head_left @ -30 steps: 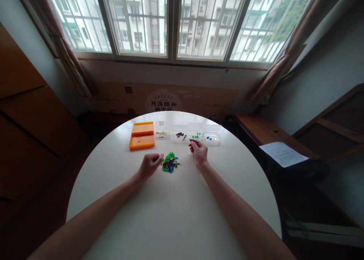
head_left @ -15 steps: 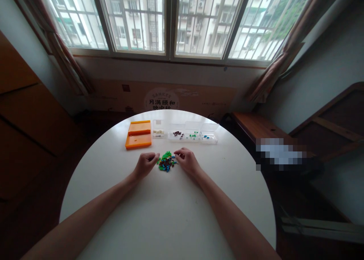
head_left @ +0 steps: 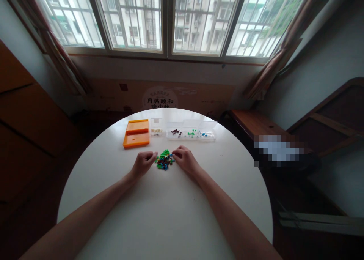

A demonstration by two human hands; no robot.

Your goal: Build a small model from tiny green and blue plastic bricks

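Your left hand (head_left: 144, 164) is curled and your right (head_left: 183, 157) pinched beside the pile (head_left: 164, 159), contents unclear; clear boxes (head_left: 191, 134) and the orange case (head_left: 136, 134) line the tabletop's (head_left: 159, 214) far edge.

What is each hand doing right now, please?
Left hand: loosely closed beside the pile; cannot tell if it holds anything.
Right hand: fingertips at the pile's edge; grip unclear.

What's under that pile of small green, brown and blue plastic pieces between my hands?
The pile sits on the round white table. Anything beneath its topmost pieces is hidden, so I can't tell what's there.
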